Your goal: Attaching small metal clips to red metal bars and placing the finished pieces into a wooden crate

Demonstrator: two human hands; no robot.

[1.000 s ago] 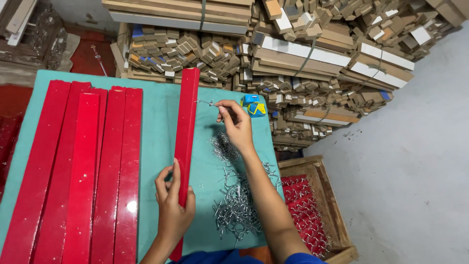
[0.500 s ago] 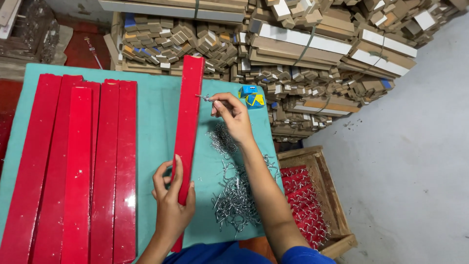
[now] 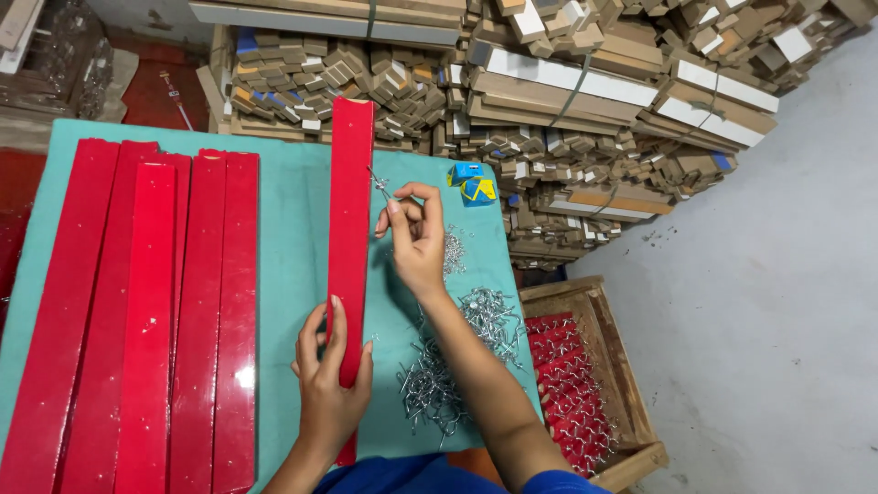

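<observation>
A long red strip (image 3: 350,210) lies lengthwise on the teal table (image 3: 291,238). My left hand (image 3: 329,380) presses on its near end, fingers wrapped over the strip. My right hand (image 3: 416,233) hovers just right of the strip's upper half and pinches a small metal hook (image 3: 378,183) between thumb and fingers, its tip close to the strip's edge. A heap of loose metal hooks (image 3: 457,361) lies on the table under my right forearm.
Several more red strips (image 3: 155,320) lie side by side at the table's left. A small blue and yellow box (image 3: 474,183) sits near the far right corner. A wooden crate (image 3: 594,384) holding red pieces with hooks stands on the floor right. Bundled wooden strips (image 3: 549,82) are stacked behind.
My right hand with the hook has shifted slightly toward the strip. My left hand stays on the strip's near end. The view has tilted a little.
</observation>
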